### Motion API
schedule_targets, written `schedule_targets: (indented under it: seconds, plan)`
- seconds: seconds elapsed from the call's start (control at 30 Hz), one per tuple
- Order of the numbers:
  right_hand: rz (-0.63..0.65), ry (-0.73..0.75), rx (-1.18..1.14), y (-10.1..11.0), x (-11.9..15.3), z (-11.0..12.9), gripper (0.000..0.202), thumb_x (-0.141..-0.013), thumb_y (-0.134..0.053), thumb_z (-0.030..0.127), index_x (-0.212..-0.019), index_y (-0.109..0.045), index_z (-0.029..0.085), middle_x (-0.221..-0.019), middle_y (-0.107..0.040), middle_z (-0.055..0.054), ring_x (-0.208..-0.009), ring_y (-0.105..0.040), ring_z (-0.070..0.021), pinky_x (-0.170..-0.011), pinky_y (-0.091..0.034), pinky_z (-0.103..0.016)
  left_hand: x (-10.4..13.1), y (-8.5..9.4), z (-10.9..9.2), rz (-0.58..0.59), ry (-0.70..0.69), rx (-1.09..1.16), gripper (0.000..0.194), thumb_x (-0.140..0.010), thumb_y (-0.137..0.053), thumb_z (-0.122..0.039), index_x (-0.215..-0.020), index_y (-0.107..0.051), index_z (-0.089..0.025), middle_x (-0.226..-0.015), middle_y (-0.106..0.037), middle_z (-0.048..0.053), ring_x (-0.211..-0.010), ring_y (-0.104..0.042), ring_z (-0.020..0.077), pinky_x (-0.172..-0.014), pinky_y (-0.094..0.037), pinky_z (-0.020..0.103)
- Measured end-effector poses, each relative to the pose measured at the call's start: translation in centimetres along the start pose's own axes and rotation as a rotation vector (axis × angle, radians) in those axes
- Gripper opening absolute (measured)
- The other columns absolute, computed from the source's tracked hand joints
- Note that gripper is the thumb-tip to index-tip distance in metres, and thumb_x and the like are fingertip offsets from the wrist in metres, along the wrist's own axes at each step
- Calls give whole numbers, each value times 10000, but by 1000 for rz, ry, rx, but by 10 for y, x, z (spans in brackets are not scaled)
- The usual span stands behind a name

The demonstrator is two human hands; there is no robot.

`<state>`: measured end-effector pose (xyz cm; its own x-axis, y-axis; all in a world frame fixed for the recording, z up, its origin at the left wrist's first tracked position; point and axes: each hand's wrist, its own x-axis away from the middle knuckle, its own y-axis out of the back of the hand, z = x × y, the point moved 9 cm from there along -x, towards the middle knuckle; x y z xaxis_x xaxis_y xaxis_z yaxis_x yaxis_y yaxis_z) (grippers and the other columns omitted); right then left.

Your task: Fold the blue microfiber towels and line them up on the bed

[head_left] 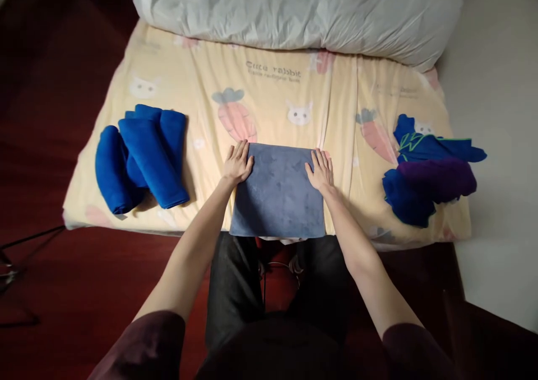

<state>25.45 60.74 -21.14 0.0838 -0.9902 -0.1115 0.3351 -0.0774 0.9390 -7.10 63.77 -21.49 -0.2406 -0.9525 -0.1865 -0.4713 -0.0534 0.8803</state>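
A grey-blue towel [278, 195] lies flat as a near-square at the front edge of the bed, its near side close to my legs. My left hand [239, 162] rests flat over its far left corner, fingers stretched out. On the far right corner lies my right hand [320, 170], also flat with its fingers spread a little. Neither hand grips the cloth. To the left sit several folded or rolled bright blue towels [153, 158], partly piled on each other. A loose heap of crumpled blue cloths [407, 198] with green edging, and a purple cloth [441, 179], lies to the right.
The bed is covered by a yellow sheet [273, 111] printed with carrots and cat faces. A bunched pale grey quilt [302, 15] spans its far side. A pale wall [500, 144] stands at the right. Dark red floor [63, 290] shows at the left, with thin black legs of a stand [31, 237].
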Motion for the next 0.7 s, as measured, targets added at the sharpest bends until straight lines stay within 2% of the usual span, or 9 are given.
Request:
schedule_targets:
  seconds: [0.1, 0.17, 0.23, 0.3, 0.4, 0.47, 0.53, 0.6, 0.7]
  plan:
    - [-4, -43, 6, 8, 19, 12, 615, -1088, -388, 425, -1625, -401, 126, -1735, -280, -149, -1639, -154, -339, -1312, -74, -662, 24, 1, -10, -22, 65, 40, 704, -1056, -442, -423, -1596, -353, 22, -1715, -292, 207, -1638, -166, 286, -1342, -93, 565]
    - [-18, 24, -18, 17, 44, 33, 607, -1089, -393, 412, -1633, -391, 143, -1742, -267, -136, -1645, -134, -324, -1320, -71, -645, 58, 7, -23, -64, 96, 69, 688, -1053, -444, -451, -1590, -401, -24, -1728, -277, 180, -1650, -116, 286, -1354, -73, 549]
    - [-5, 137, -55, 24, 81, 56, 602, -1089, -401, 407, -1648, -372, 183, -1749, -256, -100, -1649, -138, -290, -1338, -92, -596, 108, 12, -41, -85, 112, 84, 658, -1062, -408, -454, -1601, -409, -78, -1737, -265, 160, -1650, -110, 295, -1355, -101, 550]
    - [21, 202, -91, 29, 126, 68, 592, -1089, -409, 398, -1652, -368, 220, -1749, -260, -78, -1646, -160, -271, -1344, -118, -575, 166, 17, -57, -85, 144, 90, 648, -1067, -384, -429, -1627, -366, -103, -1733, -273, 167, -1644, -148, 306, -1347, -130, 578]
    - [6, 161, -148, 36, 193, 60, 557, -1086, -413, 378, -1622, -425, 228, -1724, -324, -96, -1627, -237, -279, -1329, -190, -590, 247, 22, -76, -76, 169, 97, 628, -1063, -391, -389, -1640, -340, -144, -1740, -259, 162, -1637, -177, 318, -1337, -169, 589]
    - [-63, 105, -203, 44, 228, 47, 532, -1079, -420, 370, -1584, -482, 215, -1684, -403, -117, -1602, -302, -282, -1310, -257, -589, 284, 26, -81, -72, 186, 117, 621, -1047, -428, -365, -1627, -357, -154, -1728, -290, 170, -1628, -216, 324, -1325, -232, 571]
    - [-185, 24, -263, 56, 253, 33, 505, -1068, -426, 360, -1530, -539, 190, -1612, -503, -145, -1554, -393, -281, -1277, -338, -569, 302, 31, -80, -94, 209, 143, 614, -1020, -468, -325, -1604, -382, -157, -1689, -361, 185, -1600, -295, 328, -1303, -298, 551]
    - [-315, -77, -299, 67, 271, 21, 473, -1050, -440, 349, -1455, -595, 160, -1494, -607, -177, -1456, -508, -286, -1219, -422, -545, 305, 38, -76, -128, 232, 152, 603, -986, -497, -279, -1572, -417, -160, -1619, -448, 198, -1545, -394, 336, -1269, -351, 547]
    - [-362, -141, -285, 72, 285, 20, 390, -1000, -512, 325, -1315, -665, 153, -1284, -714, -176, -1261, -622, -297, -1115, -501, -505, 299, 44, -74, -149, 254, 112, 559, -950, -523, -238, -1502, -494, -160, -1497, -552, 203, -1434, -505, 362, -1197, -419, 552]
